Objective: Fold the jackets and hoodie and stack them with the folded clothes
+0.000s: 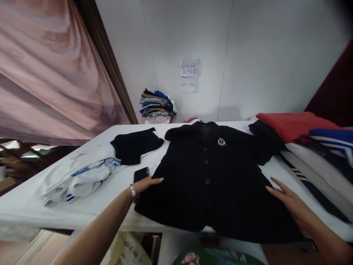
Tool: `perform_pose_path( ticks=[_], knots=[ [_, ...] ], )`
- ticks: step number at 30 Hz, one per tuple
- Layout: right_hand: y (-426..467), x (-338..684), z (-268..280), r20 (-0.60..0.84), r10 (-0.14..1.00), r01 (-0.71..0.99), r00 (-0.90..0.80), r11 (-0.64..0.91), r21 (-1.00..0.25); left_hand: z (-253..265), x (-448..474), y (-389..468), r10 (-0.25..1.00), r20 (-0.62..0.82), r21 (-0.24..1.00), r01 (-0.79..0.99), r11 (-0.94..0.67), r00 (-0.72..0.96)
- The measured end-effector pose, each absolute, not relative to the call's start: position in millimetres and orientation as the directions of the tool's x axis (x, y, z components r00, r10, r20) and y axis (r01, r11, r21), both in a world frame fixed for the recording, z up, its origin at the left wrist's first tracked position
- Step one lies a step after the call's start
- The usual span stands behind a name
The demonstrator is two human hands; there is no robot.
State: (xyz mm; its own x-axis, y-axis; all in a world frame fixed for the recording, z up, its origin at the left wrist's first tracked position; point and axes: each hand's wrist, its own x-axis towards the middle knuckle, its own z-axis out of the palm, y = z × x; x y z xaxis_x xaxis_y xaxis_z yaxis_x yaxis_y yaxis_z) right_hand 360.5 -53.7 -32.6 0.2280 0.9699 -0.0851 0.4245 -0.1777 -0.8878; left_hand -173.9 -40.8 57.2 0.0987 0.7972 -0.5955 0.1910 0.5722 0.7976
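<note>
A black short-sleeved blazer [190, 176] lies front up across the table, with dark buttons down its middle and a crest [221, 141] on the chest. Its collar points to the wall and its hem hangs over the near edge. My left hand [145, 183], with a bracelet at the wrist, grips the blazer's left side edge; one digit lies on top and the other fingers are hidden. At the opposite side edge, my right hand [291, 201] is open, thumb on the cloth and forefinger apart from it. A phone [141, 173] lies just beyond my left hand.
A white and black garment [91, 175] lies at the left of the white table [24, 206]. Piled clothes, with a red one [295, 123] on top, fill the right side. A folded stack [156, 106] stands at the back below handwritten signs [189, 75]. A pink curtain [49, 62] hangs left.
</note>
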Motion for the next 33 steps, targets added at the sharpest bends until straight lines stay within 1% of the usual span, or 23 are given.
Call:
perform_pose_path(
  ticks=[2,3,5,8,10,13,15,16,17,18,20,21,23,25,26,27,29,31,32,33],
  knots=[
    [-61,353,-21,-0.238,0.963,0.263,0.122,-0.263,-0.928,59,-175,-46,0.761,-0.632,0.775,0.129,0.618,0.148],
    [-63,349,-14,-0.258,0.964,0.215,0.059,-0.265,-0.94,61,-176,-47,0.755,-0.639,0.769,0.111,0.629,0.148],
    [-65,344,-1,-0.229,0.973,0.171,-0.019,-0.223,-0.96,68,-177,-46,0.769,-0.62,0.784,0.078,0.616,0.157],
    [-65,343,16,-0.235,0.972,0.1,0.008,-0.234,-0.967,80,-179,-47,0.825,-0.542,0.837,0.013,0.547,0.163],
    [-66,348,20,-0.24,0.97,0.104,0.04,-0.243,-0.964,80,-182,-51,0.828,-0.545,0.836,0.013,0.548,0.13],
    [-68,356,12,-0.26,0.965,0.199,0.026,-0.26,-0.945,66,-189,-62,0.786,-0.612,0.788,0.145,0.598,0.085],
    [-70,362,0,-0.285,0.959,0.252,0.009,-0.278,-0.927,52,-193,-67,0.788,-0.614,0.763,0.295,0.575,0.052],
    [-71,365,-6,-0.287,0.958,0.276,0.012,-0.279,-0.92,48,-195,-69,0.803,-0.595,0.742,0.399,0.539,0.02],
    [-71,368,-12,-0.277,0.96,0.312,0.029,-0.272,-0.911,45,-196,-70,0.829,-0.558,0.702,0.52,0.486,-0.022],
    [-70,371,-16,-0.252,0.966,0.372,0.059,-0.255,-0.892,45,-197,-70,0.863,-0.499,0.635,0.648,0.42,-0.07],
    [-68,376,-20,-0.148,0.981,0.565,0.122,-0.191,-0.803,51,-197,-69,0.925,-0.353,0.43,0.854,0.292,-0.139],
    [-66,377,-19,-0.057,0.989,0.668,0.134,-0.132,-0.732,56,-196,-68,0.941,-0.297,0.317,0.914,0.255,-0.159],
    [-61,372,-11,0.142,0.986,0.813,0.083,0.015,-0.582,69,-192,-65,0.953,-0.228,0.122,0.966,0.229,-0.197],
    [-54,358,1,0.272,0.962,0.855,-0.02,0.157,-0.494,81,-183,-59,0.964,-0.162,-0.006,0.977,0.215,-0.213],
    [-49,347,8,0.299,0.952,0.853,-0.069,0.212,-0.478,85,-176,-54,0.974,-0.121,-0.028,0.981,0.19,-0.192],
    [-45,335,13,0.304,0.946,0.844,-0.116,0.255,-0.472,87,-167,-49,0.985,-0.087,-0.016,0.989,0.146,-0.147],
    [-34,312,19,0.288,0.933,0.826,-0.214,0.331,-0.457,85,-144,-34,0.998,-0.066,0.079,0.997,0.004,0.001],
    [-25,294,18,0.214,0.929,0.827,-0.302,0.367,-0.427,73,-121,-17,0.983,-0.048,0.163,0.972,-0.169,0.179],
    [-22,289,15,0.155,0.931,0.837,-0.33,0.364,-0.409,63,-112,-9,0.969,-0.027,0.169,0.956,-0.239,0.247],
    [-20,286,11,0.099,0.934,0.849,-0.344,0.354,-0.391,52,-105,-1,0.958,-0.005,0.15,0.948,-0.281,0.285]
  ],
)
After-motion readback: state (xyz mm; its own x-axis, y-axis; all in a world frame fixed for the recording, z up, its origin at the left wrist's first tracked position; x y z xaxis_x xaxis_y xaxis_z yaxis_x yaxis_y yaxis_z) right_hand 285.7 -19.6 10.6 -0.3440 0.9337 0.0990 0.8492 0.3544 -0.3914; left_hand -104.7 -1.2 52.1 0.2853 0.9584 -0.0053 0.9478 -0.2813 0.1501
